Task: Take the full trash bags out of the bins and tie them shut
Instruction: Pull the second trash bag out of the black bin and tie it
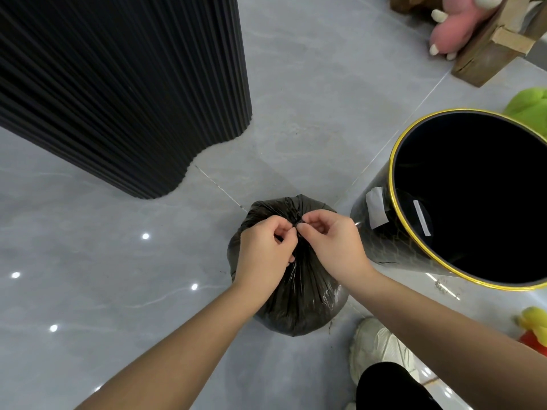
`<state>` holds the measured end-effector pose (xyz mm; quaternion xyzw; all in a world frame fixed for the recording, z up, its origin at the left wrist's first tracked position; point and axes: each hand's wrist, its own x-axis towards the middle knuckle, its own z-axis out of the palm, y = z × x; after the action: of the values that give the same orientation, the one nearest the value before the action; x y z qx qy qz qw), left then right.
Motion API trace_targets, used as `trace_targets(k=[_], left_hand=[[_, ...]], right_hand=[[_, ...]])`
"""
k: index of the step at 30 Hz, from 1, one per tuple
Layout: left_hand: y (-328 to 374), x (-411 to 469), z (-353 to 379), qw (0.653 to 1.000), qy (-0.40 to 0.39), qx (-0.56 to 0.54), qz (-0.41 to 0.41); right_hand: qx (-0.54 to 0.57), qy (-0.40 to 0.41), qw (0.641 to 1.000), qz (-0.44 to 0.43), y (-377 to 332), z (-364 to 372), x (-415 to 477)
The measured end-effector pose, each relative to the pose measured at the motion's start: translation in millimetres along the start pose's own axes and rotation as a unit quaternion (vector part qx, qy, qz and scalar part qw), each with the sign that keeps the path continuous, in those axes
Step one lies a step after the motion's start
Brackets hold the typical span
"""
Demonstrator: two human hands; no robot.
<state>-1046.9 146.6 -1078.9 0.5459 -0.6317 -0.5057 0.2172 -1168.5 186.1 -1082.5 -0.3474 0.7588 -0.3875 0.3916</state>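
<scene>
Pinching the gathered neck of the black trash bag (pixel 305 300), the left grip (pixel 263 253) and right grip (pixel 333 241) meet fingertip to fingertip at the top, both grasping twisted plastic. The bag sits full and round on the grey floor (pixel 296 113), out of the bin (pixel 384 244), which stands just beside it on the right, gold-rimmed, dark inside. A white shoe (pixel 376 347) sits near the bag.

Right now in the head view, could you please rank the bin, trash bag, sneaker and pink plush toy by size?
1. gold-rimmed bin
2. black trash bag
3. white sneaker and pink plush toy: alike, both partly hidden, toy farther
</scene>
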Motion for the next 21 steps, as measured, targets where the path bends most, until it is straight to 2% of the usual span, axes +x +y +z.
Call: trace_targets(k=[5, 9, 11, 13, 15, 17, 21], left_hand=[[-0.6, 9.1, -7.6, 0.999, -0.043, 0.013, 0.011], [-0.8, 17.6, -10.2, 0.997, -0.068, 0.037, 0.004], [-1.5, 20.8, -9.6, 0.992, -0.048, 0.093, 0.071], [-2.9, 18.5, -8.2, 0.978, -0.043, 0.144, 0.147], [-4.4, 13.9, -7.7, 0.97, -0.056, 0.159, 0.176], [-5.5, 11.0, -6.6, 0.975, -0.056, 0.147, 0.155], [-4.9, 12.7, -3.2, 0.997, -0.056, 0.043, 0.036]], right_hand=[[0.074, -0.055, 0.993, 0.067, 1.1, -5.4, 0.9], [0.208, -0.124, 0.955, 0.174, 2.6, -11.6, 0.5], [0.26, -0.13, 0.934, 0.208, 0.0, -14.1, -0.7], [0.28, -0.112, 0.928, 0.219, -0.2, -16.2, -1.6], [0.286, -0.101, 0.927, 0.221, 2.8, -17.2, -2.4], [0.281, -0.094, 0.931, 0.216, 4.9, -16.4, -4.2], [0.267, -0.075, 0.943, 0.186, 6.0, -13.2, -6.1]])
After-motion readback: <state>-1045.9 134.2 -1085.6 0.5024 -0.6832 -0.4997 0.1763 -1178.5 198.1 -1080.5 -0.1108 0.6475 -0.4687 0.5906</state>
